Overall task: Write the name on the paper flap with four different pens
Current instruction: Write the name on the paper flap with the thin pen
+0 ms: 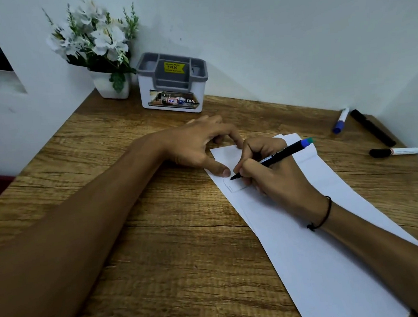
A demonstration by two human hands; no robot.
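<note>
A long white sheet of paper [310, 250] lies diagonally on the wooden desk, its far end folded into a small flap [228, 157]. My left hand [197, 144] rests on the desk with thumb and forefinger pressing that flap flat. My right hand [274, 175] holds a black pen with a blue-green end [282, 152], tip down on the flap near my left thumb. No writing shows on the flap. Three other pens lie at the far right: a white one with a blue cap [340, 121], an all-black one [372, 128] and a white one with a black cap [396, 152].
A grey and white desk organiser [172, 83] stands against the back wall. Left of it sits a white pot of white flowers [99, 49]. Walls close the desk [104, 179] at the left, back and right.
</note>
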